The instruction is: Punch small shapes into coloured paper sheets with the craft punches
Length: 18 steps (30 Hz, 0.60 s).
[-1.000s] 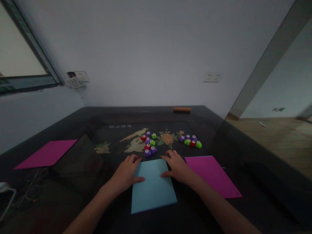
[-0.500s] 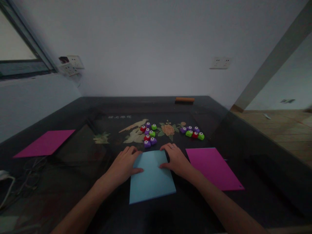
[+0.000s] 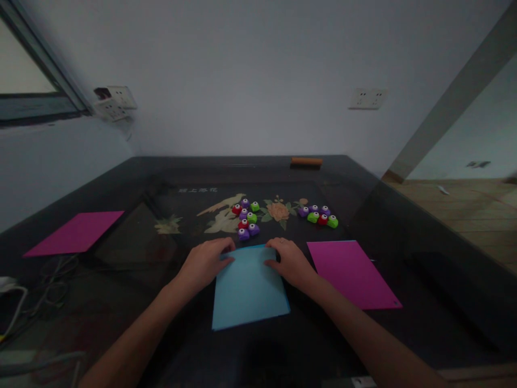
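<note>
While both hands stay at the far corners of a pale blue rectangular sheet of paper [image 3: 250, 291], lower centre of the head view, a deeper blue strip [image 3: 253, 246] has come into sight along its far edge, where 0.5 s ago only pale blue showed. Both thumbs now sit closer to that edge, the left hand [image 3: 205, 261] at the left corner and the right hand [image 3: 293, 262] at the right. Each is curled with its thumb over the paper; whether the fingers pinch beneath it, I cannot tell. The strip suggests 2 layers lying slightly out of line, so the work seems to turn on the far edge, whose layers are not yet flush. Around it on the glossy black table [image 3: 299, 345], a magenta rectangular sheet [image 3: 353, 275] at lower right, another magenta sheet [image 3: 78, 233] at left, and 2 clusters of purple, red and green eyed toys [image 3: 251, 217] near the centre appear untouched.
</note>
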### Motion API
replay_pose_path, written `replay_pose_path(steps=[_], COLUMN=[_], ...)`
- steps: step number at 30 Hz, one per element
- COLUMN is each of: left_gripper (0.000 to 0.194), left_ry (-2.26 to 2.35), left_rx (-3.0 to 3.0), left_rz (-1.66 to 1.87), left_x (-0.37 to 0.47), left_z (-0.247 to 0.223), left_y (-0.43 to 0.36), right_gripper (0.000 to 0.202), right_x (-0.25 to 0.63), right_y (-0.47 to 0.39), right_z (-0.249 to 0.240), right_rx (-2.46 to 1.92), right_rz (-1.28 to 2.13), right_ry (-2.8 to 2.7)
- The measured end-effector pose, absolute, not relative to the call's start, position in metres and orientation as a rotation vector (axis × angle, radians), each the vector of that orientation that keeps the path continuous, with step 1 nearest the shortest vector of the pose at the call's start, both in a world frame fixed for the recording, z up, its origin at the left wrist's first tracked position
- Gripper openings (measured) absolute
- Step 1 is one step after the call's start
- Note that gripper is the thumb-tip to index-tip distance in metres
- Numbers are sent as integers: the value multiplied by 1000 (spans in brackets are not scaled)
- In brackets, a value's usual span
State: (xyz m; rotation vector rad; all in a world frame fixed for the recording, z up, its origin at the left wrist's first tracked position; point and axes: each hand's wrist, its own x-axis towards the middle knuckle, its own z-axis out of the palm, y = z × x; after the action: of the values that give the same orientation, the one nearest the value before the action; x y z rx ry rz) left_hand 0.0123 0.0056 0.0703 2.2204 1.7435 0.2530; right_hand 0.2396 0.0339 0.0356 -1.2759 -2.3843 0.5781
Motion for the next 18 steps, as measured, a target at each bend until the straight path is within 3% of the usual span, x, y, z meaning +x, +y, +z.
replay_pose_path(steps=[4,9,15,18], left_gripper=[11,19,24,27], left_ry=[1608,1493,1529,1506], left_rx=[2185,2063,1751,1501], left_rz=[370,527,753,935], left_x=[3,-5,-9,-8], left_z=[68,70,79,77], left_y=[13,17,20,19], right_gripper=[5,10,26,31], right_x=[240,243,250,254], right_y=[36,40,44,44], right_z=[35,39,43,47], right_rx=[-1279,-1264,-1040,-1037], right_rz=[640,846,1596,1733], right_ry=[-2254,-2071,-1679,-1648])
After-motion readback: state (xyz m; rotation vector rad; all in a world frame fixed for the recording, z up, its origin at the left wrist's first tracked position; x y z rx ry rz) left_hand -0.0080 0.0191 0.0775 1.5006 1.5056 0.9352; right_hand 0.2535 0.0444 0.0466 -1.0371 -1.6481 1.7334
